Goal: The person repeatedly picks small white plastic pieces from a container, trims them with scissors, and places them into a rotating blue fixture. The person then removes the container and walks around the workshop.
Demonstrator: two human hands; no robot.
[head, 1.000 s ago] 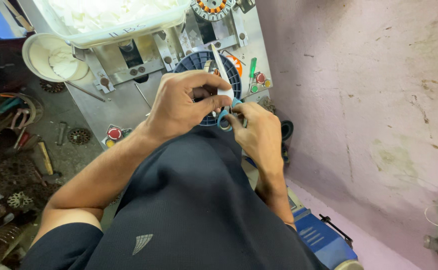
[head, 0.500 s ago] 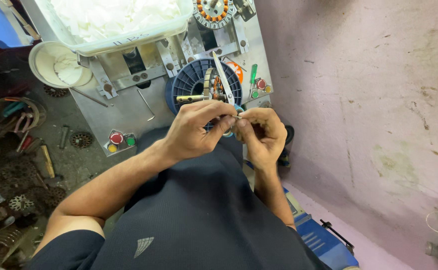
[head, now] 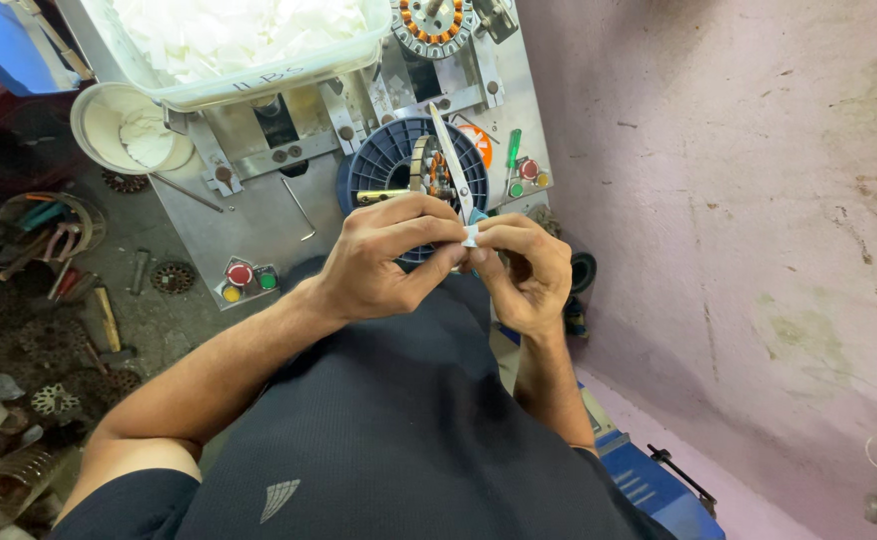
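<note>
Scissors [head: 456, 170], blades pointing to 11 o'clock over the blue spool [head: 384, 165], sit in the right hand [head: 524, 272], fingers curled shut around the handles. Left hand [head: 384, 255] pinches a small white strip [head: 471, 236] beside them. Since half a second ago, both hands have closed together.

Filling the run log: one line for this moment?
left hand pinches small white strip | right hand holds blue-handled scissors | blades up

Centre frame, the left hand [head: 384, 262] and right hand [head: 524, 270] meet fingertip to fingertip, scissors [head: 454, 170] pointing up between them. Just behind sits the spool [head: 384, 160] on the metal panel [head: 259, 215]. Upper left, the tub [head: 229, 50] and, beside it, the bowl [head: 124, 125]. Far left, scattered tools [head: 49, 240].
</note>
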